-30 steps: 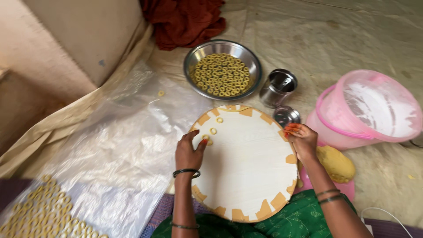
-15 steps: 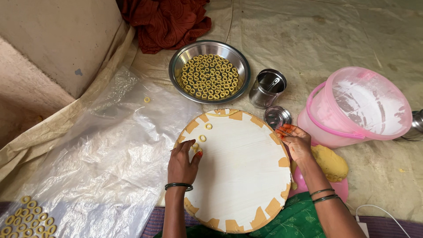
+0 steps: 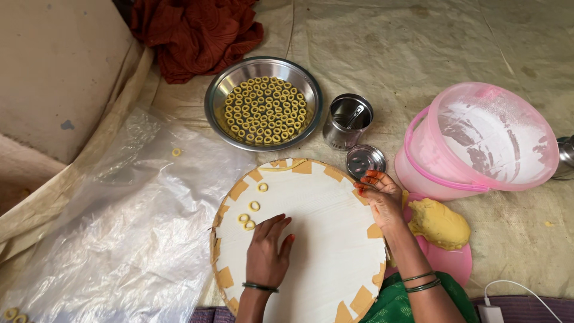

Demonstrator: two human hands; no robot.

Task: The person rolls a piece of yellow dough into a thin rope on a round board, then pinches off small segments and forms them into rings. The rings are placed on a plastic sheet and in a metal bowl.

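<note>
Resting flat on the round white board (image 3: 311,239), the left hand (image 3: 269,254) is pressing down with its fingers together, holding nothing, just beside four small yellow dough rings (image 3: 250,215) that are lying near the board's upper left edge. Three of them are clustering by the fingertips and the fourth is sitting a little apart, higher up. The right hand (image 3: 379,197) is curling over the board's right rim; its fingers are bunched, and I cannot tell whether they are pinching a bit of dough.

Judging by what is lying about, the ring-making is well along but not finishing: a steel bowl (image 3: 263,103) beyond the board is holding dozens of rings, too many to count surely, while a sizeable lump of yellow dough (image 3: 439,222) is waiting on a pink lid (image 3: 448,260) to the right.

One more ring (image 3: 176,152) is lying alone on the clear plastic sheet (image 3: 119,239) to the left. One steel cup (image 3: 348,121), one small steel lid (image 3: 365,160) and one pink bucket (image 3: 478,140) dusted with flour are standing past the board, and a red cloth (image 3: 191,33) is lying crumpled on the floor.
</note>
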